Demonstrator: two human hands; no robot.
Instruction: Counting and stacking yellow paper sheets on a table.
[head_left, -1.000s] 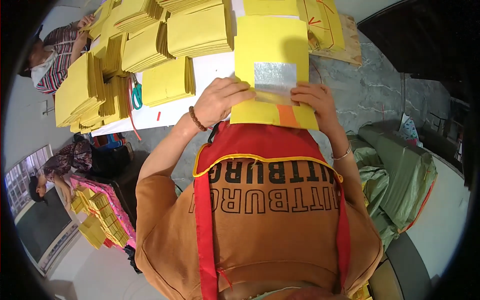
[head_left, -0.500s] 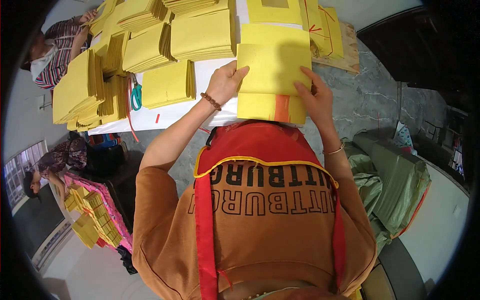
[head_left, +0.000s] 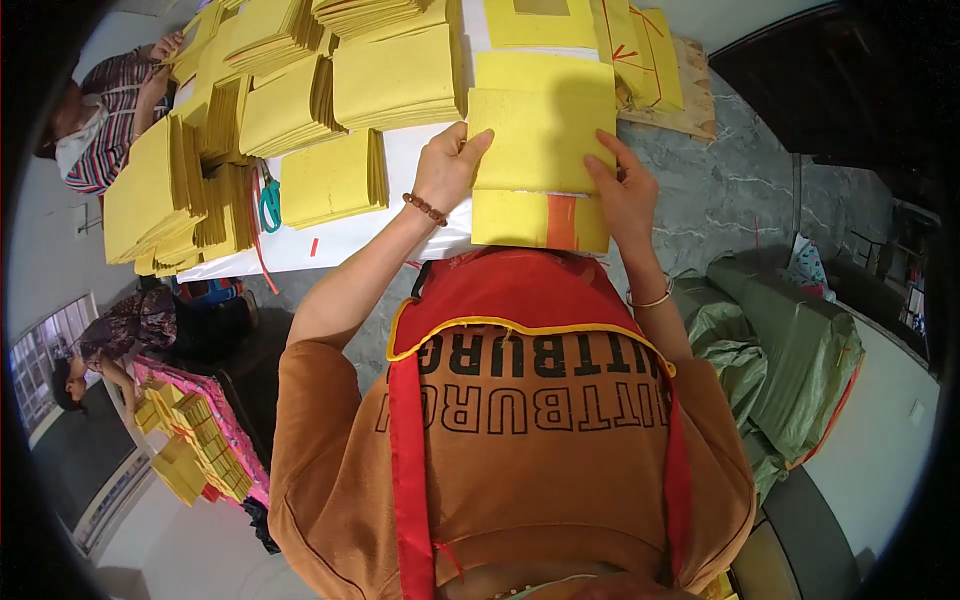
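left hand – pinching left side of yellow paper sheet | right hand – pinching its right side | sheet at near edge of tabletop | thin, light, bendy, best held by its sides

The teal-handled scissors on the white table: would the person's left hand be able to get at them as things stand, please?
Probably yes. The scissors lie in the open on the white table, between yellow paper stacks, nothing covering them. But the left hand is pressing down the yellow sheet with the right hand, so it must let go first.
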